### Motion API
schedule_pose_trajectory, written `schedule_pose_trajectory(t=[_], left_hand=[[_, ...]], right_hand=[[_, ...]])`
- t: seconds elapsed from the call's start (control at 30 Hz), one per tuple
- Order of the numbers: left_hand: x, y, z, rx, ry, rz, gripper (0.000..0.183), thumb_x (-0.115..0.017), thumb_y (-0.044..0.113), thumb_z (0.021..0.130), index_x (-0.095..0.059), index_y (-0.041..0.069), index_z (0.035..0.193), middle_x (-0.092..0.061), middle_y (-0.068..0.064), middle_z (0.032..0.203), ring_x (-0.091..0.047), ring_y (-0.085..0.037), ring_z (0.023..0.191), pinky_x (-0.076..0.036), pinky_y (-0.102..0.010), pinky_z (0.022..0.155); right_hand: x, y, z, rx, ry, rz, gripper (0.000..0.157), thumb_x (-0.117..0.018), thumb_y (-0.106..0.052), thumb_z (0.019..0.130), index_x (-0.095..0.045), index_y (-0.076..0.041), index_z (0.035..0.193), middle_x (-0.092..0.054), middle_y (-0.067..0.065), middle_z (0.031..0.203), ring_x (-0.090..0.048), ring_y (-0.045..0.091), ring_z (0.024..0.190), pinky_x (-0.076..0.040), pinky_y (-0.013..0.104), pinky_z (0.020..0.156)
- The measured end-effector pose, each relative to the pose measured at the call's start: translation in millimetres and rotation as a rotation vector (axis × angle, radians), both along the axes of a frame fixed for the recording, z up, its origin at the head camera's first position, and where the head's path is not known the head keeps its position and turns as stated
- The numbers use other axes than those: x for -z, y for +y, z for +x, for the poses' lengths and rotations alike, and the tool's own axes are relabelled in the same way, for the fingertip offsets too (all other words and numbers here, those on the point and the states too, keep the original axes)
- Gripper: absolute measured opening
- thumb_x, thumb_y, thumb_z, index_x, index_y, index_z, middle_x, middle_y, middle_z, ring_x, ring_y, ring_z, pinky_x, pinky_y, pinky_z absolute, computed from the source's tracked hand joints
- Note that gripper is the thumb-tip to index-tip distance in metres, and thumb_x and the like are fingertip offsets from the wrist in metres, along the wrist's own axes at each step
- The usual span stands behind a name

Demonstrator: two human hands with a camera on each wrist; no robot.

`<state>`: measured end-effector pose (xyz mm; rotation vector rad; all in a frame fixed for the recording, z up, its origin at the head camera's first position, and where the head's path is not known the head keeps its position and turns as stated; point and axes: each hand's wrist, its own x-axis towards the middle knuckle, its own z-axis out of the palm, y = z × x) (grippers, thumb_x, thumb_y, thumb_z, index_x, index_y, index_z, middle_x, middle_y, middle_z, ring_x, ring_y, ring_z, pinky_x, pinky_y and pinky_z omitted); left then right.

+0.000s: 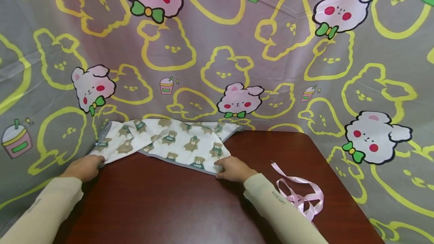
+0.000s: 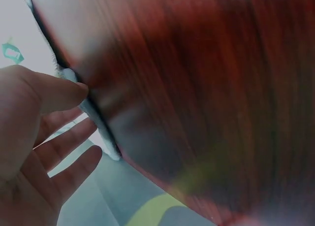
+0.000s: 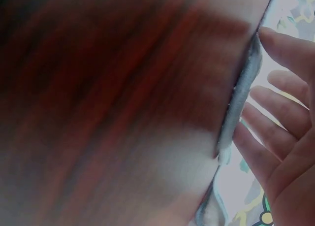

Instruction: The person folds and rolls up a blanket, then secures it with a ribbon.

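A white towel (image 1: 191, 144) printed with brown bears and edged in grey lies at the far side of the brown table, its left part folded over. At its near left corner my left hand (image 1: 84, 168) pinches the edge; the thumb lies over the grey trim in the left wrist view, the other fingers spread beside it. My right hand (image 1: 234, 168) is at the near right corner. In the right wrist view its thumb touches the trim (image 3: 241, 98), and the other fingers extend loosely along the towel.
A loosely looped pink ribbon (image 1: 317, 195) lies on the table (image 1: 162, 206) beside my right forearm. Grey curtain (image 1: 281, 74) with rabbit prints and yellow outlines surrounds the table's back and sides.
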<state>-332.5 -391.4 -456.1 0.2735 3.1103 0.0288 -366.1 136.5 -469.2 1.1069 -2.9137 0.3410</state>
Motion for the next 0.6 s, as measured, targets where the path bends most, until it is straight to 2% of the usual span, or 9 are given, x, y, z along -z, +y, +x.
schedule_pose_trajectory(t=[0.2,0.3,0.43,0.6], left_hand=[[1.0,-1,0.8,0.006,0.007,0.000,0.026,-0.059,-0.003,0.072,-0.061,0.004,0.097,-0.059,-0.012,0.087,-0.055,-0.034,0.084,-0.042,-0.049,0.067],[1.5,-1,2.4,0.008,0.012,0.000,0.027,-0.058,-0.004,0.072,-0.060,0.004,0.098,-0.060,-0.013,0.088,-0.055,-0.035,0.085,-0.042,-0.050,0.067],[2.4,-1,3.1,0.010,0.015,-0.006,0.026,-0.059,-0.004,0.072,-0.061,0.002,0.098,-0.060,-0.014,0.089,-0.055,-0.036,0.086,-0.042,-0.050,0.069],[2.8,-5,7.5,0.026,0.044,-0.008,0.020,-0.060,-0.002,0.069,-0.063,0.002,0.089,-0.054,-0.007,0.078,-0.055,-0.030,0.077,-0.042,-0.046,0.063]], right_hand=[[1.1,2,-1.1,-0.014,0.025,0.029,0.038,-0.069,-0.032,0.075,-0.063,-0.020,0.110,-0.061,-0.012,0.099,-0.053,0.002,0.082,-0.044,0.025,0.075],[1.0,4,-1.6,-0.053,0.081,0.049,0.028,-0.067,-0.025,0.075,-0.065,-0.020,0.103,-0.061,-0.014,0.084,-0.051,0.003,0.071,-0.045,0.025,0.068],[-0.2,8,-1.0,-0.100,0.147,0.070,0.015,-0.063,-0.016,0.073,-0.064,-0.021,0.087,-0.051,-0.014,0.064,-0.045,0.006,0.058,-0.042,0.026,0.056],[-2.6,13,1.5,-0.133,0.187,0.086,0.023,-0.061,-0.009,0.069,-0.065,-0.019,0.090,-0.055,-0.012,0.066,-0.051,0.008,0.060,-0.044,0.029,0.055]])
